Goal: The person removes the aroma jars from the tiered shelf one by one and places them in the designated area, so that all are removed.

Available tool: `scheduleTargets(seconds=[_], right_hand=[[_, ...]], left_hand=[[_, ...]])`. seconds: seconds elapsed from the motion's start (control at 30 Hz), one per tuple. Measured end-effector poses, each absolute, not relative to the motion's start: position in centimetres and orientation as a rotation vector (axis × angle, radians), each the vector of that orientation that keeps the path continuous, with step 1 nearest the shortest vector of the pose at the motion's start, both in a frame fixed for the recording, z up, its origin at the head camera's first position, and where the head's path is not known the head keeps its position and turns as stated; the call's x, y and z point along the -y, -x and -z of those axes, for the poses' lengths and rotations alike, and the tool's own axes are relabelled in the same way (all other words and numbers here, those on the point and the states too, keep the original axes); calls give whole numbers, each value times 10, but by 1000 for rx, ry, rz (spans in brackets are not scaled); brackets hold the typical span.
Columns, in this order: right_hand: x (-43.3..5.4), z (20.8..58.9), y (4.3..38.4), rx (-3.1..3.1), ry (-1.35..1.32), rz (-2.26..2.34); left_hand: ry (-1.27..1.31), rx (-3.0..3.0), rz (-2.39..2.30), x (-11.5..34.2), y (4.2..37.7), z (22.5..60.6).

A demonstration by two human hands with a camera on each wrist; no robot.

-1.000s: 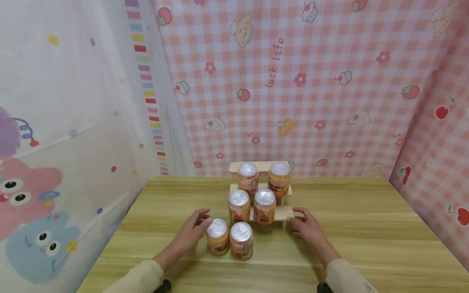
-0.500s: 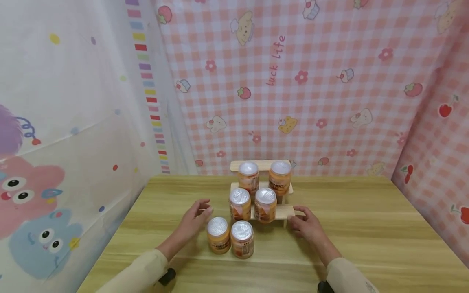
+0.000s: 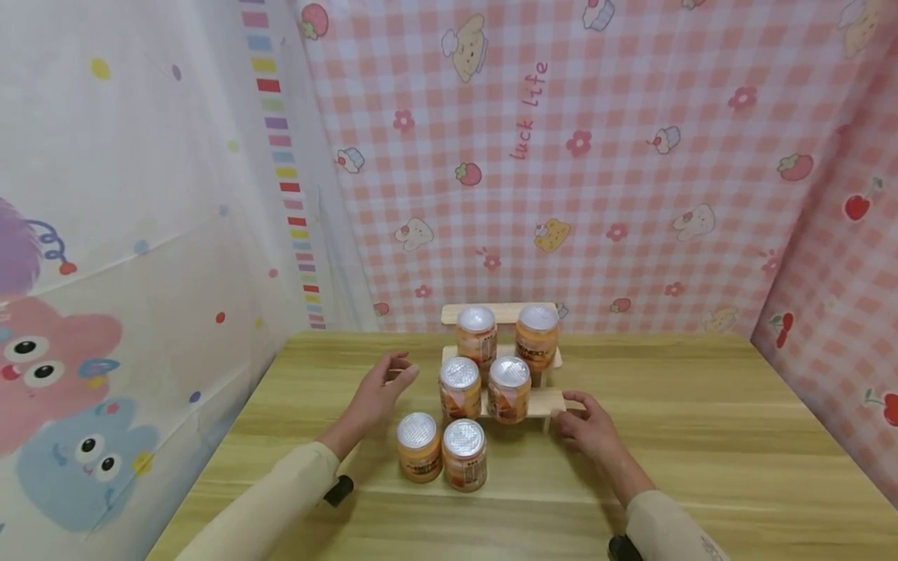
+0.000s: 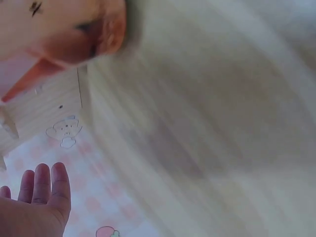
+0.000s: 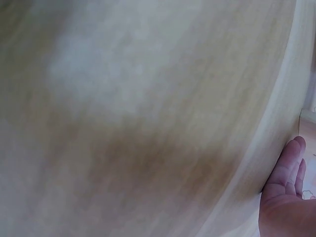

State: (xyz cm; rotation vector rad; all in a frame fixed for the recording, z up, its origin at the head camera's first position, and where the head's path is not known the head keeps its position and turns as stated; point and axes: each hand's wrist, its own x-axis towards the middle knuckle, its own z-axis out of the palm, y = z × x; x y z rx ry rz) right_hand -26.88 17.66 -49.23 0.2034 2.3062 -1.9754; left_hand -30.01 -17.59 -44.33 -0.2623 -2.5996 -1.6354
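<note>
The words "luck life" ran steeply upward in reddish letters on the checked cloth point(image 3: 547, 183), upper middle of the head view. Dark print on the cans point(image 3: 419, 460), lower middle, was too small to read surely.

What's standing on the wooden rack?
Four cans: two on the lower shelf, two on the middle shelf. They partly cover these and the top shelf; anything behind them can't be seen.
</note>
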Motion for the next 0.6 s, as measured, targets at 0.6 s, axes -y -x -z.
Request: scheduleTargets(seconds=[0.6], right_hand=[[-178,493,269,-2290,-208,1984]], left_hand=[[320,2514,1692,153,339,398]])
